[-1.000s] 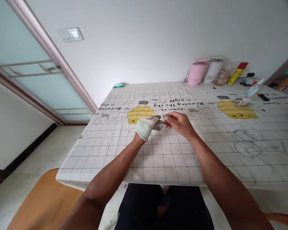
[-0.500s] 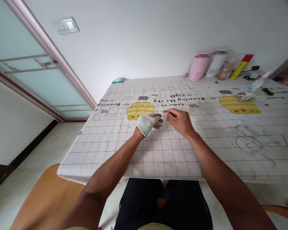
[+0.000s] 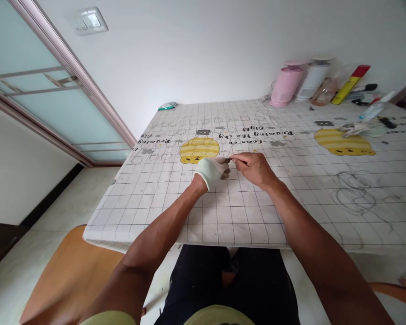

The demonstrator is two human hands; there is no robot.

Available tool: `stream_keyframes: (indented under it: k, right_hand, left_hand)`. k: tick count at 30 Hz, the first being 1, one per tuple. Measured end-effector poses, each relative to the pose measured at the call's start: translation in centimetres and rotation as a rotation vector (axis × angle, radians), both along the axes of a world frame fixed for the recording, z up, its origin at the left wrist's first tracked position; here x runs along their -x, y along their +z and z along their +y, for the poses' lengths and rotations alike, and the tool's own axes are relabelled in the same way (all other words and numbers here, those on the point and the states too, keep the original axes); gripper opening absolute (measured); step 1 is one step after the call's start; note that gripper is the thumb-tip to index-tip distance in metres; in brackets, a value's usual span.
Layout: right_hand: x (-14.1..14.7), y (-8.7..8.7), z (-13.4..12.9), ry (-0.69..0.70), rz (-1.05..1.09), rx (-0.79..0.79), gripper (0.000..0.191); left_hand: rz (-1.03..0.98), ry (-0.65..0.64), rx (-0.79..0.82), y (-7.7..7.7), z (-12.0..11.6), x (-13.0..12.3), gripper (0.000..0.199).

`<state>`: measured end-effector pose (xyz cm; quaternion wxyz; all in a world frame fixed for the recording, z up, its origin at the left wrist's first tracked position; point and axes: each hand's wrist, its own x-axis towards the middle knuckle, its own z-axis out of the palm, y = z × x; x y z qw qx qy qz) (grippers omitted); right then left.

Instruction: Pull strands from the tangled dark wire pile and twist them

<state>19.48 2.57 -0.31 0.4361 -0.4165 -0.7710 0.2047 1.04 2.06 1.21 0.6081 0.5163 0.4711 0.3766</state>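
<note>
A pale glove with greyish fingers covers my left hand [image 3: 214,171], whose fingers are pressed together above the checked tablecloth [image 3: 230,216]. Bare and pinched, my right hand [image 3: 252,167] meets the left fingertips from the right. A thin dark wire [image 3: 232,145] seems to rise from between the fingertips; its lower end is hidden. Rows of thin wire rings [image 3: 218,120] lie on the cloth beyond my hands. A loose tangle of wire [image 3: 355,194] rests to the right.
Along the wall stand a pink cylinder [image 3: 287,85], a white cylinder [image 3: 313,81], a bottle [image 3: 325,91] and a yellow can [image 3: 347,90]. Another glove [image 3: 358,128] lies at the right. A green packet [image 3: 168,106] sits at the back left. An orange chair [image 3: 71,275] is below.
My two hands have come together, and their fingertips now meet. The left fingers have curled in more. The camera view has shifted slightly.
</note>
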Motion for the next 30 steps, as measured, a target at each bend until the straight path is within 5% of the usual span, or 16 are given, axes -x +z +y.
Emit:
stream_keyframes:
  k: [17, 30]
  right_hand:
    - [-0.2, 0.7, 0.1, -0.020, 0.009, 0.015, 0.026]
    - [0.3, -0.2, 0.1, -0.051, 0.070, 0.142, 0.025]
  left_hand:
    - [0.516, 0.034, -0.337, 1.5, -0.1, 0.5, 0.021]
    - [0.586, 0.134, -0.277, 0.1, 1.2, 1.0, 0.031]
